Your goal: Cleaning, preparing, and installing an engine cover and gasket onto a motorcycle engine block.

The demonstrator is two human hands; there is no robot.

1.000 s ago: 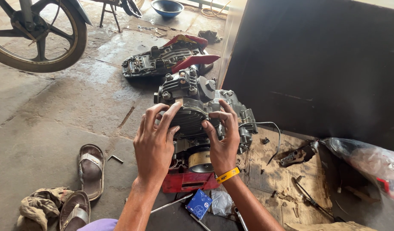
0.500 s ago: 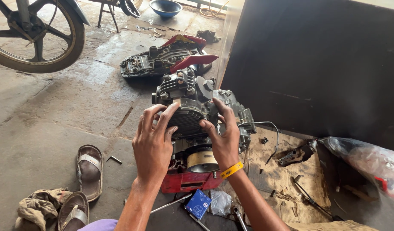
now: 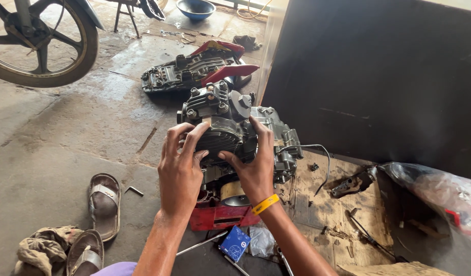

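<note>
While both palms press in from either side, your left hand [image 3: 180,171] and right hand [image 3: 253,171] clasp the dark finned cylinder [image 3: 222,139] of the engine [image 3: 235,130], fingers curled round it. Right wrist carries a yellow band [image 3: 265,204]. The engine sits on a red stand [image 3: 220,217] on the concrete floor [image 3: 66,128]. Just below: a blue box [image 3: 234,244]. Left of you: two sandals [image 3: 103,204] and a rag [image 3: 41,245]. Beyond the engine: a red-and-black motorcycle panel [image 3: 199,69]; far left, a wheel [image 3: 41,43].
</note>
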